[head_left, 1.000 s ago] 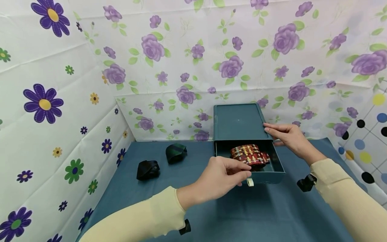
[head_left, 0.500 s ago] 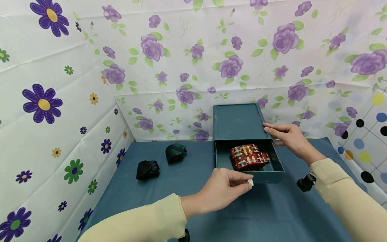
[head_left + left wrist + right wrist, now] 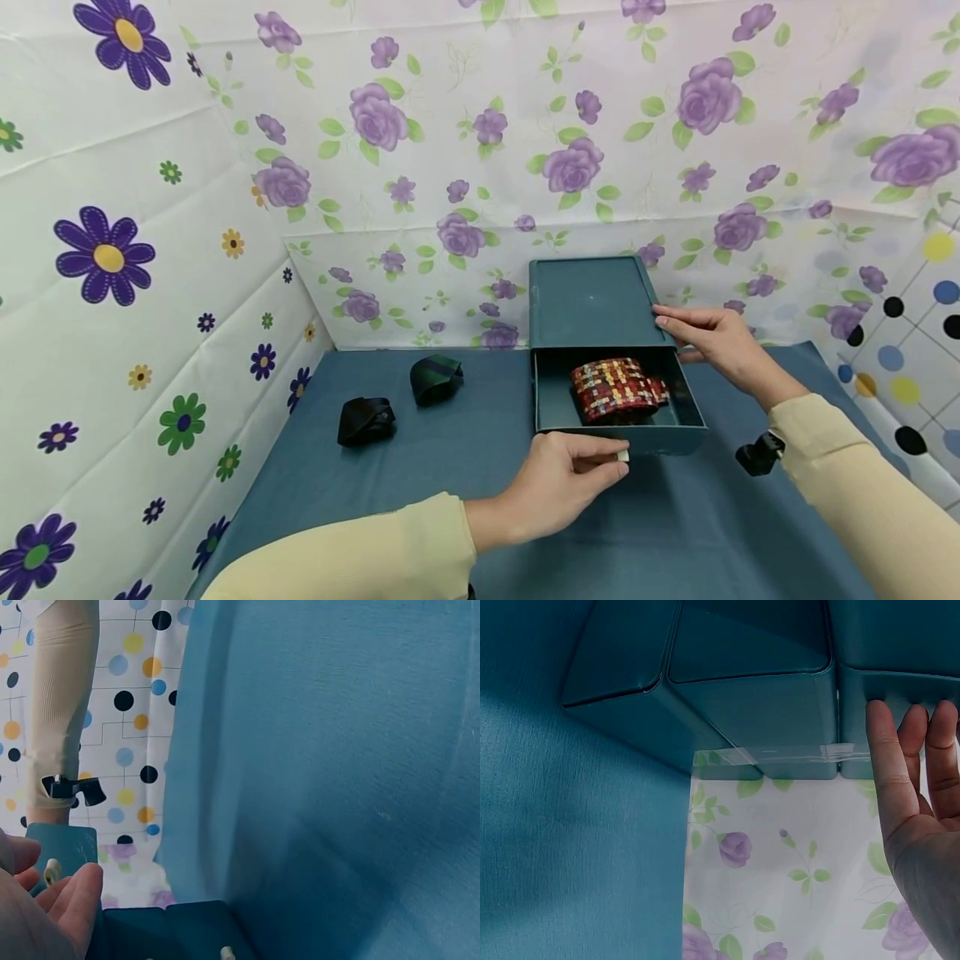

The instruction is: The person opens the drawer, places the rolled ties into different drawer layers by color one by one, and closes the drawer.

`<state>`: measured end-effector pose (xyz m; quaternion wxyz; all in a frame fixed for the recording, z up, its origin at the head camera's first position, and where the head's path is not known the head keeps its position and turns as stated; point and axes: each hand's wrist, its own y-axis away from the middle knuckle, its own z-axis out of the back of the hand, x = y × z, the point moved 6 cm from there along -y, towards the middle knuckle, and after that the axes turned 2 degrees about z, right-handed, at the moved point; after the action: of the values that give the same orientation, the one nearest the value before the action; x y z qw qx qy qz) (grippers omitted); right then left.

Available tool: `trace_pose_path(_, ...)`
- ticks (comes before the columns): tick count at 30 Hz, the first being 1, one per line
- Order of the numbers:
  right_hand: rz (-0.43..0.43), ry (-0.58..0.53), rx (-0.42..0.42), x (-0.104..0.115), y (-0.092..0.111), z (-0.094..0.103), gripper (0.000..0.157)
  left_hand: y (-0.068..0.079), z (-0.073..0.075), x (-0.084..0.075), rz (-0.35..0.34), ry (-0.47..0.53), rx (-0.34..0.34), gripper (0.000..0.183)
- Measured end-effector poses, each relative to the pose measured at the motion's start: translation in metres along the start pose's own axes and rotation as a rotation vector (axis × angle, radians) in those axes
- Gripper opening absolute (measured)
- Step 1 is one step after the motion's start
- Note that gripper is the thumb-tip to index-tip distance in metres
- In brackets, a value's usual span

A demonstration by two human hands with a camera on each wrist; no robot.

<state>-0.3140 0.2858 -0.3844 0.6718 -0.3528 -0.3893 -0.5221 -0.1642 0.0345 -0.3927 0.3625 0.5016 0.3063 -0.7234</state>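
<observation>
A teal drawer box [image 3: 592,300] stands at the back of the table with one drawer [image 3: 660,440] pulled out. Inside the drawer sits a rolled red, multicoloured woven necktie [image 3: 617,390]. My left hand [image 3: 558,483] is at the drawer front, its thumb and fingers on either side of a small pale pull tab [image 3: 51,872]; the left wrist view shows a gap around the tab. My right hand [image 3: 716,342] rests its fingers on the right edge and side of the box. Seen in the right wrist view, those fingers [image 3: 889,761] are straight against the teal side.
To the left on the blue table cover [image 3: 420,467] lie a rolled black necktie [image 3: 366,421] and a rolled dark green necktie [image 3: 437,379]. A floral cloth wall [image 3: 450,167] stands right behind the box. Clear tape [image 3: 840,752] runs across the box's joined sections.
My left hand has moved down from above the drawer's front edge to the pull tab, and its fingers have spread around it. The drawer, neckties and my right hand have stayed in place.
</observation>
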Motion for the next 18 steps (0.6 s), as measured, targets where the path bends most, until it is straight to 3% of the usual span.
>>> trace_pose_path(6, -0.001, -0.002, 0.000, -0.0003, -0.0002, -0.0004, 0.047, -0.0015, -0.0026, 0.0040, 0.011, 0.024, -0.022, 0.031)
trace_pose_path(18, -0.004, 0.000, 0.000, -0.0002, -0.0001, -0.0002, 0.047, -0.0032, -0.0031, 0.0073, 0.006, -0.020, -0.060, 0.028)
